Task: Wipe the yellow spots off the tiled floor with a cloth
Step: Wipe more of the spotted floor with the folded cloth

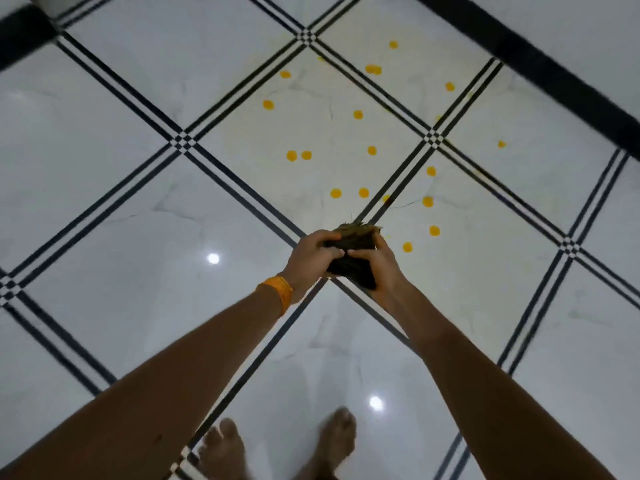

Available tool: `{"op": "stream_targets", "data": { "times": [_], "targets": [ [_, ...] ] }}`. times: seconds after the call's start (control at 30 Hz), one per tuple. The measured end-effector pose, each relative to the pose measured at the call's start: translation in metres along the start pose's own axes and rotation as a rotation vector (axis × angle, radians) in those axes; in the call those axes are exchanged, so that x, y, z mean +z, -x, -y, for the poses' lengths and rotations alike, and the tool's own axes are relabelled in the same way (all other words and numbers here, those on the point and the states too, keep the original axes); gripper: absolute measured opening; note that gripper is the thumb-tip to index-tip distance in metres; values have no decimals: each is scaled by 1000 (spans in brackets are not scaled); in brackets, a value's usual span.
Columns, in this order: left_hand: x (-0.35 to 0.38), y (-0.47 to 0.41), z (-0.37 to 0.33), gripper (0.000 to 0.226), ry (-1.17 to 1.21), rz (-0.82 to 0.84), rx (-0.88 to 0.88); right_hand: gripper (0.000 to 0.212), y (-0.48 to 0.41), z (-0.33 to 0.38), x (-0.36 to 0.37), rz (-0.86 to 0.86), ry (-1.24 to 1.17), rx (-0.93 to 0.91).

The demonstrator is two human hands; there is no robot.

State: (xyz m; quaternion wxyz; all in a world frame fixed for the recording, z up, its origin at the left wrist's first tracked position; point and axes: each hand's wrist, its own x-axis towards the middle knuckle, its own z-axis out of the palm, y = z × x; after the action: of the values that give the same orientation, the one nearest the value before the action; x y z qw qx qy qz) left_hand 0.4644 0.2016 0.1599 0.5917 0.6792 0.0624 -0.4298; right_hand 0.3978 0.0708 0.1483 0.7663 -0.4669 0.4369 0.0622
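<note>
A dark, bunched-up cloth (353, 249) is held in the air above the floor, at the middle of the view. My left hand (310, 259) grips its left side, with an orange band on that wrist. My right hand (379, 268) grips its right side and underside. Beyond the hands, several yellow spots (335, 193) lie scattered over a white tile (322, 129) and onto the tiles to its right. The nearest spot (407, 247) is just right of the cloth.
The glossy white tiled floor (138, 202) has black double-line borders crossing in diamonds. My bare feet (277, 448) stand at the bottom edge. A broad black band (554, 64) runs along the top right and another at the top left. Two ceiling-light reflections glint on the tiles.
</note>
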Motion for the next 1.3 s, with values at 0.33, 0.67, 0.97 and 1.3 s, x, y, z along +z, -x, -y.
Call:
{"op": "stream_targets", "data": {
  "times": [0.33,0.67,0.97,1.3],
  "targets": [
    [-32,-153,134,42,-227,99,278,50,-181,-129,-27,-134,119,-180],
    [-117,-265,215,60,-1335,-257,668,57,-260,-204,-26,-434,1326,-740],
    [-115,-354,195,67,-1455,-282,743,70,-305,-221,-46,-449,1511,-797],
    [-117,-359,198,68,-1450,-300,791,71,-300,-214,-54,-333,1602,-818]
  ]
}}
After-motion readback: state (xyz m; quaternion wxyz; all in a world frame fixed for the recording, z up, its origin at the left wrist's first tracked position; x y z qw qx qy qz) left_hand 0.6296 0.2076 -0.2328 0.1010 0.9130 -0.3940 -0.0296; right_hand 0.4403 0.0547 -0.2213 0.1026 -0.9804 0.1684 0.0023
